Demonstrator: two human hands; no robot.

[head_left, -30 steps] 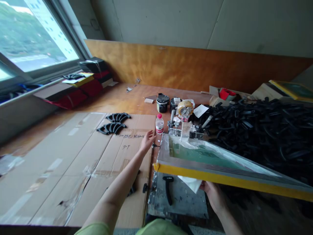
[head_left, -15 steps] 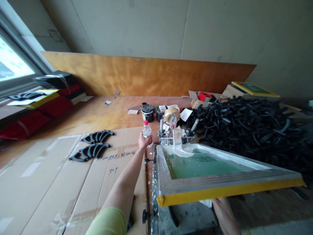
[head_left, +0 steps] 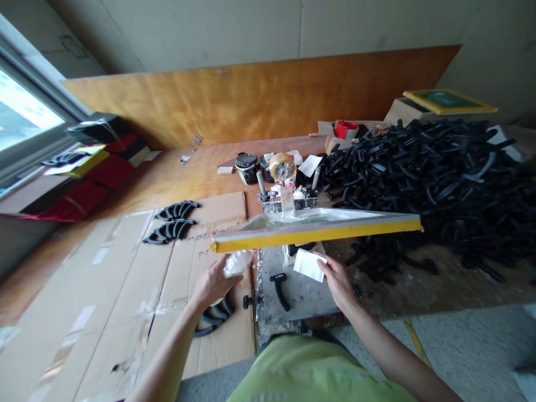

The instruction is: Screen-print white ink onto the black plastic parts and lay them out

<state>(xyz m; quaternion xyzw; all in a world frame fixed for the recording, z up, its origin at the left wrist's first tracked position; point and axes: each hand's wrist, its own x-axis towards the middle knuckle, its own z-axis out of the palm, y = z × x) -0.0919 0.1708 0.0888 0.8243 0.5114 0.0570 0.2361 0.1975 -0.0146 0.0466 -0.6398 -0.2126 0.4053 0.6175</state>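
Observation:
My left hand (head_left: 215, 282) is wrapped round a clear plastic bottle (head_left: 238, 263), which is tilted over the cardboard's right edge. Between the fingers of my right hand (head_left: 337, 276) is a folded white cloth or paper (head_left: 309, 265). A yellow-edged frame (head_left: 318, 231) with a greenish screen hangs raised on its clamp, just beyond both hands. Under it, on the grey metal plate (head_left: 310, 304), lies a curved black part (head_left: 280, 291). More curved black pieces (head_left: 215, 318) rest on the cardboard below my left hand.
Flattened cardboard (head_left: 125, 290) covers the left side, with rows of black pieces (head_left: 170, 230) on it. A big heap of black parts (head_left: 419, 173) fills the right. Black-smeared tubs (head_left: 247, 168) and a tape roll (head_left: 281, 166) stand behind the frame.
My left hand has drawn the bottle back toward me and tilted it. My right hand has come out from under the frame with the white piece. The view has shifted and the frame appears tipped up more.

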